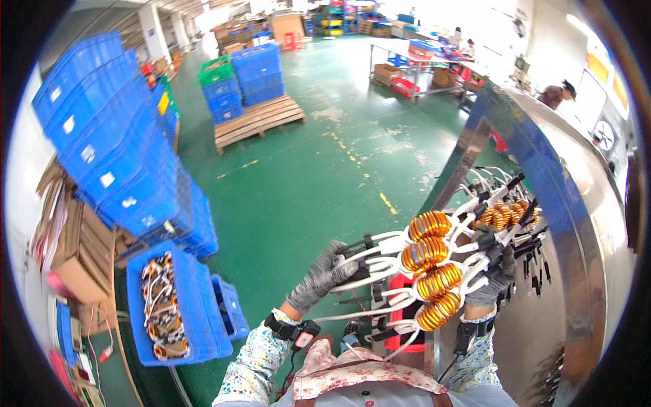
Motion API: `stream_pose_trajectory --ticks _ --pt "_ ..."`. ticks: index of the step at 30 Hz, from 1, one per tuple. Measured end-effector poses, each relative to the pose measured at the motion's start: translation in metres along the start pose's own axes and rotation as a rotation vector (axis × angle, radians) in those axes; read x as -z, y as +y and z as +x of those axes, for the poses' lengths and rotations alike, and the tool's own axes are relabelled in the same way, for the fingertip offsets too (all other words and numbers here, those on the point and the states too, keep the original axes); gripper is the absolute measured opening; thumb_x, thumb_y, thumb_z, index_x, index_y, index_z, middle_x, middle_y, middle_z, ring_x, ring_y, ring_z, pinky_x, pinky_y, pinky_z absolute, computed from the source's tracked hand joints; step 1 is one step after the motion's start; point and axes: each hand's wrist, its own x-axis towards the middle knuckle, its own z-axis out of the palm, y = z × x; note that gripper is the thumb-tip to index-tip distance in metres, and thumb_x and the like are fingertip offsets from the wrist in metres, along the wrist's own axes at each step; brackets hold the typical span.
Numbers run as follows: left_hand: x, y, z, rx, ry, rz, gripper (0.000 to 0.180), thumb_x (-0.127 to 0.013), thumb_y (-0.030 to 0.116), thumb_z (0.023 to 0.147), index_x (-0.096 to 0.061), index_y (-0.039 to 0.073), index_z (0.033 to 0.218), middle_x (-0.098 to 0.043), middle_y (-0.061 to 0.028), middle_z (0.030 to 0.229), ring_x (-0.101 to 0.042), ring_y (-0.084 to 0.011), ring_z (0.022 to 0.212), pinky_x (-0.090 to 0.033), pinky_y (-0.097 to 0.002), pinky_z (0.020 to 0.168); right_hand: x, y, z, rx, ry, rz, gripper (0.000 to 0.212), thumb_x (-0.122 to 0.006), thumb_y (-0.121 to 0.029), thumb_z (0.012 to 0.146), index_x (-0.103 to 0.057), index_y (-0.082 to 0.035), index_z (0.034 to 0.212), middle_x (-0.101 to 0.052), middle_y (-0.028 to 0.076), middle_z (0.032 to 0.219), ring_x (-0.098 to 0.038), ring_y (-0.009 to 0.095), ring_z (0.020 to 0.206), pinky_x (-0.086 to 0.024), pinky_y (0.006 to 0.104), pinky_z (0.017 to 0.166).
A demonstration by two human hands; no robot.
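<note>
In front of me several copper-wound toroid coils [434, 268] sit in a row, with white sleeved leads running out to both sides. My left hand [325, 275], in a grey glove, is closed around the white leads [373, 252] on the left of the coils. On their right side my right hand [489, 278], also gloved, is closed on the opposite leads, its fingers partly hidden by them. Just beyond it, a second group of coils [505, 214] lies at the metal bench, with black-tipped leads hanging down. A red bin [400, 305] shows partly beneath the held coils.
A metal bench [576, 224] with a raised blue-grey edge curves along my right. To my left stands a blue crate [203, 319] full of coils, before tall stacked blue crates [115, 136]. Farther off are a wooden pallet [261, 122] bearing crates and a person [557, 95] at a worktable.
</note>
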Motion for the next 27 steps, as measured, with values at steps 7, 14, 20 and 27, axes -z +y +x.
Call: stream_pose_trajectory --ticks 7,14,20,27 --pt "0.064 -0.015 -0.218 0.0 0.37 0.125 0.049 -0.063 0.044 0.078 -0.047 0.004 0.102 -0.05 -0.0043 0.089 -0.046 -0.0116 0.084 -0.041 -0.0273 0.075 -0.059 0.094 -0.129 -0.297 0.035 0.03 0.029 -0.055 -0.021 0.08 -0.051 -0.003 0.103 -0.059 0.012 0.088 -0.056 0.023 0.083 -0.042 0.0363 0.085" --pt "0.113 -0.04 -0.482 0.038 0.844 0.049 0.039 -0.053 0.043 0.085 -0.05 0.006 0.098 -0.049 -0.0016 0.081 -0.045 -0.0093 0.078 -0.041 -0.0255 0.07 -0.102 0.239 -0.293 -0.765 -0.098 0.188 0.034 -0.055 -0.025 0.08 -0.05 0.0 0.103 -0.056 0.015 0.095 -0.054 0.026 0.09 -0.043 0.037 0.084" --pt "0.109 -0.06 -0.656 0.05 1.257 0.143 0.03 -0.05 0.032 0.089 -0.051 0.005 0.102 -0.048 -0.0018 0.092 -0.046 -0.0114 0.09 -0.038 -0.0249 0.081 -0.158 0.343 -0.42 -1.092 -0.143 0.159 0.033 -0.057 -0.027 0.078 -0.052 -0.003 0.1 -0.059 0.016 0.09 -0.055 0.031 0.087 -0.042 0.0416 0.085" --pt "0.101 -0.082 -0.78 0.022 1.667 0.106 0.03 -0.045 0.033 0.092 -0.05 0.005 0.101 -0.049 -0.005 0.088 -0.045 -0.0123 0.086 -0.039 -0.0271 0.08 -0.224 0.446 -0.545 -1.602 -0.207 0.174 0.038 -0.058 -0.026 0.076 -0.052 0.0 0.102 -0.059 0.012 0.089 -0.057 0.023 0.081 -0.049 0.0312 0.074"
